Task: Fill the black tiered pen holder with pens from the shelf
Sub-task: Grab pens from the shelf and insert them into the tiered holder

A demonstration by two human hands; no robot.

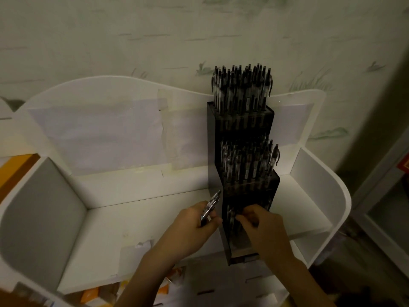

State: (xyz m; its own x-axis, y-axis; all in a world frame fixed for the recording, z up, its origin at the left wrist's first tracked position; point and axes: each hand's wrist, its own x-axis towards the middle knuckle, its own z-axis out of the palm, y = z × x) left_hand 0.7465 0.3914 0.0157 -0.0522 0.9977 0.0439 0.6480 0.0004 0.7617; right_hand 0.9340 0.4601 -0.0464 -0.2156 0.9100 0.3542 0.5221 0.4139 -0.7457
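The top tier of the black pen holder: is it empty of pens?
No. The top tier of the black pen holder is packed with upright pens, their ends standing above its rim.

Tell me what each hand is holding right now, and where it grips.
The left hand holds a small bunch of pens by their lower ends. The right hand pinches a pen in the holder's lowest tier; the exact grip point is too dark to tell.

Dim room, patterned wall [110, 29] (pale green)
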